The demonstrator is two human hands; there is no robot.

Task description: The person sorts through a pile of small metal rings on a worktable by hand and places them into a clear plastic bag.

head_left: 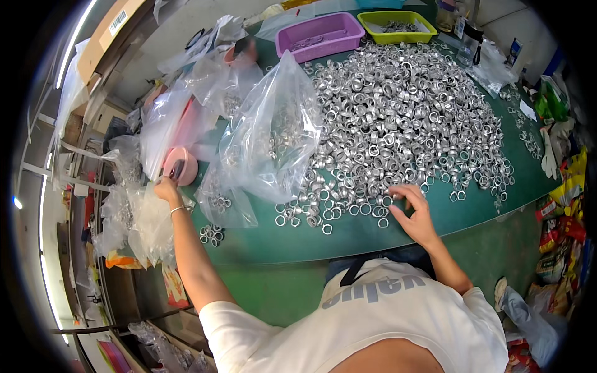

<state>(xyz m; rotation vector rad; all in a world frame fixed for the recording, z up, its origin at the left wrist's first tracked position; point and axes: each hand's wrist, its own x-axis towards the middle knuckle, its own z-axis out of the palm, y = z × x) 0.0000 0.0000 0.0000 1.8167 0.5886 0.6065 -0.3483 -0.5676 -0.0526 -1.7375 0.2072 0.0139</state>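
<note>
My left hand reaches to the far left, fingers closed on a slim dark object whose kind I cannot make out. That object lies against or inside a small pink cup. My right hand is at the near edge of a large heap of silver metal rings. Its thumb and fingers are apart, and the fingertips are beside a few loose rings. Between my hands, a big clear plastic bag stands with some rings showing through it.
The heap covers much of the green table. At the back stand a purple basket and a yellow-green basket holding rings. More plastic bags crowd the left edge. A dark-lidded bottle is at the back right; colourful packages are piled at the right.
</note>
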